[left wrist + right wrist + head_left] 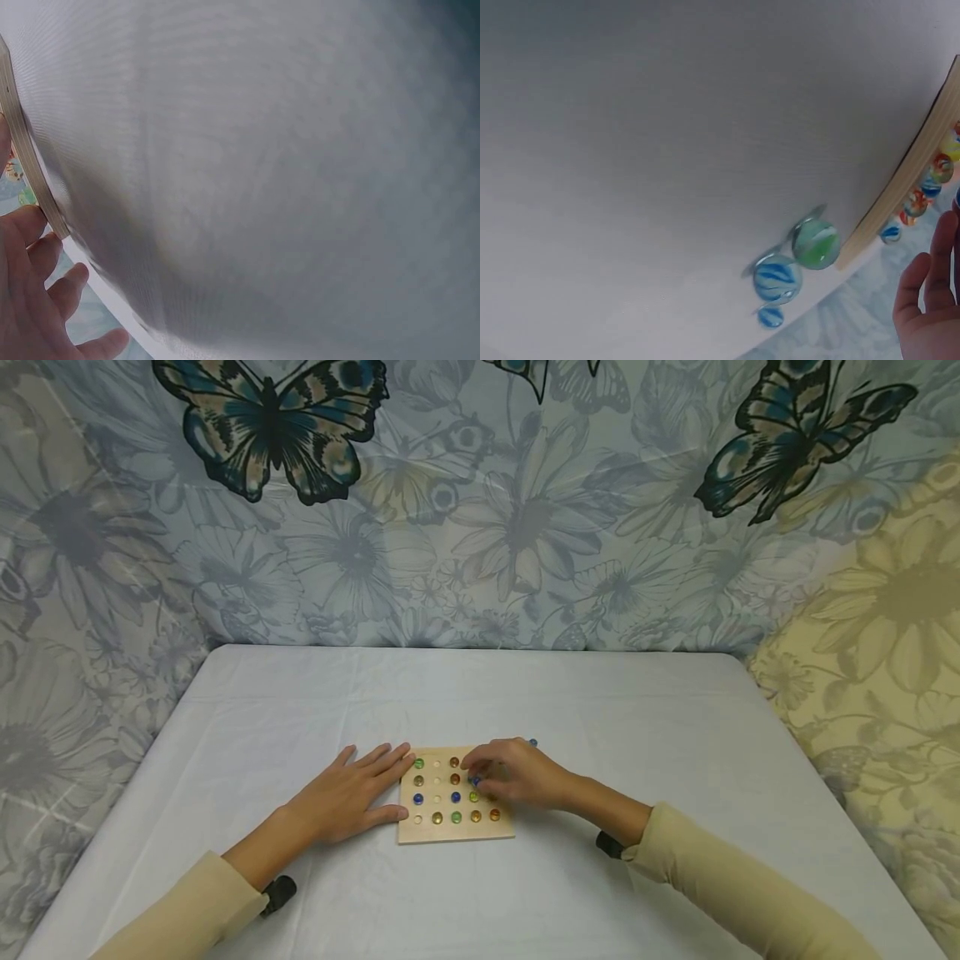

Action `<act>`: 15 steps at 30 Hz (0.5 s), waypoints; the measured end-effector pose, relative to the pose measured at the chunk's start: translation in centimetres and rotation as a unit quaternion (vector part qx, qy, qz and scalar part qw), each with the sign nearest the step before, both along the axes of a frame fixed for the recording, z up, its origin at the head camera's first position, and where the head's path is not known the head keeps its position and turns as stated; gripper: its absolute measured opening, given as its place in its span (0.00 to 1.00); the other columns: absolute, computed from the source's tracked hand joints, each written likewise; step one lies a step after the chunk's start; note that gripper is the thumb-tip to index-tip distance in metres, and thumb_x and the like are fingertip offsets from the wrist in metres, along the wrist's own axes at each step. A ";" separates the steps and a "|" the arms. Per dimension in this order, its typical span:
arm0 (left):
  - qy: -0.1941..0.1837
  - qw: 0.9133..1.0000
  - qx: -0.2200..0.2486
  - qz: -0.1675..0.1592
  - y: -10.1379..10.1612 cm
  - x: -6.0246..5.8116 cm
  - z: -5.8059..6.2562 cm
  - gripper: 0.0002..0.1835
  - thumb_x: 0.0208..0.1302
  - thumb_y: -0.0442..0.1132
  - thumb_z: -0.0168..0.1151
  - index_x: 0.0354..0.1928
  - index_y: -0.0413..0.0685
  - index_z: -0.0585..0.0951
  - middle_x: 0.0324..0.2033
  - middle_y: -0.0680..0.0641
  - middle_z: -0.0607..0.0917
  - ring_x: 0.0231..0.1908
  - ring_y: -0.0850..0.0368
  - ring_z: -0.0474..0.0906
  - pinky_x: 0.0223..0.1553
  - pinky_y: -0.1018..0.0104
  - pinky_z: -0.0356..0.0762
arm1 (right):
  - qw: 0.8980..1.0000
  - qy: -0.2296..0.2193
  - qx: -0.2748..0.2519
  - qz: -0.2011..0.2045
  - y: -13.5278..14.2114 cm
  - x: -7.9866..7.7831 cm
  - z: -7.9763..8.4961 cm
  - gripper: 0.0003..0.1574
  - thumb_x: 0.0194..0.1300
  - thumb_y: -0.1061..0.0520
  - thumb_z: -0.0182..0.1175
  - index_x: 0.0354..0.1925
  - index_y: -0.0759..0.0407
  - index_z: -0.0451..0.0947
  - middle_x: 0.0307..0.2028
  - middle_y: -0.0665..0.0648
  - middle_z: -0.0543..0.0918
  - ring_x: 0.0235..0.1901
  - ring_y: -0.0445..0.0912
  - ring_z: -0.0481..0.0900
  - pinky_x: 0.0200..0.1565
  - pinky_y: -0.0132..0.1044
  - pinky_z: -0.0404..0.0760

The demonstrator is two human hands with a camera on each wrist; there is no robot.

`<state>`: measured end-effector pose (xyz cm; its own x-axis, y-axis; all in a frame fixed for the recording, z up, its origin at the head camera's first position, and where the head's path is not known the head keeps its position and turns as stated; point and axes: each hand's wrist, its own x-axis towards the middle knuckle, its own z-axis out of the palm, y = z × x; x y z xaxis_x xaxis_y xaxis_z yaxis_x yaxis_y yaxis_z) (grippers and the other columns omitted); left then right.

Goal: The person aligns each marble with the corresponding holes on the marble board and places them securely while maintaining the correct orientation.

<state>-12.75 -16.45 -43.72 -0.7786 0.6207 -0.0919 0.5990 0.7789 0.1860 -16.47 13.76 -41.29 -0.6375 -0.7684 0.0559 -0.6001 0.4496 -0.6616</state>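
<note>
A light wooden board (456,838) with rows of round hollows lies flat on the table, glass marbles sitting in many of them. My left hand (352,795) lies at its left edge, fingers spread and fairly straight, fingertips touching the side. In the left wrist view, fingertips (30,217) meet the board's edge (34,169). Over the board's right half, my right hand (525,774) pinches a blue marble (476,781) between thumb and fingers. That hand covers part of the right columns. Bare hollows (437,781) show in the second column.
Beside the board's right edge, a green-streaked marble (816,244) and two blue-streaked marbles, one larger in view (778,278), lie loose on the white cloth (480,693). Behind the table hangs a flower-and-butterfly fabric (525,527).
</note>
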 end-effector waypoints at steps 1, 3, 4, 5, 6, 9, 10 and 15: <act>0.000 1.000 0.000 0.000 0.0 0.0 0.0 0.42 0.71 0.68 0.46 0.78 0.51 0.58 0.76 0.49 0.58 0.75 0.46 0.54 0.68 0.32 0.51 | 1.000 0.003 -0.001 0.003 -0.2 0.0 0.0 0.19 0.62 0.66 0.68 0.53 0.63 0.81 0.44 0.53 0.87 0.45 0.40 0.83 0.50 0.35 0.81; 0.000 1.000 0.000 0.000 0.0 0.0 0.0 0.42 0.71 0.68 0.46 0.78 0.52 0.58 0.76 0.49 0.58 0.75 0.46 0.54 0.68 0.32 0.52 | 1.000 0.006 -0.003 0.006 -0.5 0.1 0.0 0.19 0.62 0.66 0.68 0.53 0.63 0.81 0.44 0.53 0.87 0.44 0.38 0.83 0.48 0.34 0.81; 0.001 1.000 -0.001 0.000 0.0 0.0 0.0 0.42 0.71 0.68 0.46 0.78 0.52 0.58 0.76 0.49 0.58 0.75 0.46 0.54 0.68 0.32 0.52 | 1.000 0.005 -0.004 0.007 -0.7 0.2 -0.1 0.19 0.62 0.66 0.68 0.53 0.63 0.82 0.43 0.52 0.87 0.44 0.38 0.82 0.48 0.34 0.81; 0.000 1.000 0.000 0.000 0.1 0.0 0.0 0.42 0.71 0.68 0.46 0.78 0.52 0.58 0.76 0.49 0.58 0.75 0.46 0.54 0.68 0.32 0.52 | 1.000 0.003 -0.005 0.009 -0.8 0.2 -0.1 0.19 0.62 0.66 0.68 0.53 0.63 0.82 0.43 0.52 0.87 0.43 0.38 0.82 0.47 0.35 0.82; -0.001 1.000 -0.001 -0.001 0.1 0.0 0.0 0.42 0.71 0.68 0.46 0.78 0.52 0.58 0.76 0.49 0.57 0.75 0.46 0.54 0.68 0.32 0.52 | 1.000 0.001 -0.006 0.009 -1.0 0.2 -0.1 0.19 0.62 0.66 0.68 0.52 0.62 0.82 0.43 0.52 0.87 0.42 0.38 0.81 0.46 0.35 0.82; 0.001 1.000 -0.001 -0.002 0.0 0.0 0.0 0.42 0.71 0.68 0.46 0.78 0.51 0.58 0.76 0.49 0.57 0.75 0.46 0.54 0.68 0.32 0.52 | 1.000 -0.005 -0.008 0.014 -1.6 0.4 -0.1 0.18 0.63 0.66 0.67 0.52 0.62 0.82 0.43 0.52 0.87 0.40 0.40 0.81 0.43 0.35 0.81; 0.002 1.000 -0.001 -0.002 0.0 0.0 0.0 0.42 0.71 0.68 0.46 0.78 0.51 0.58 0.76 0.49 0.57 0.75 0.46 0.54 0.68 0.32 0.52 | 1.000 -0.004 -0.007 0.017 -1.9 0.5 -0.1 0.17 0.63 0.66 0.66 0.52 0.61 0.82 0.43 0.51 0.87 0.40 0.40 0.80 0.43 0.35 0.81; 0.008 1.000 0.006 -0.005 0.0 0.0 0.1 0.42 0.71 0.67 0.47 0.78 0.51 0.58 0.76 0.49 0.58 0.74 0.45 0.55 0.67 0.32 0.52 | 0.999 0.012 -0.001 0.034 -3.3 0.9 0.2 0.17 0.64 0.63 0.67 0.52 0.59 0.83 0.43 0.49 0.86 0.40 0.42 0.81 0.44 0.32 0.79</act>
<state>-12.73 -16.44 -43.63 -0.7742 0.6289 -0.0713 0.6093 0.7711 0.1851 -15.60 10.48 -41.11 -0.5823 -0.8097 0.0726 -0.6453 0.4060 -0.6471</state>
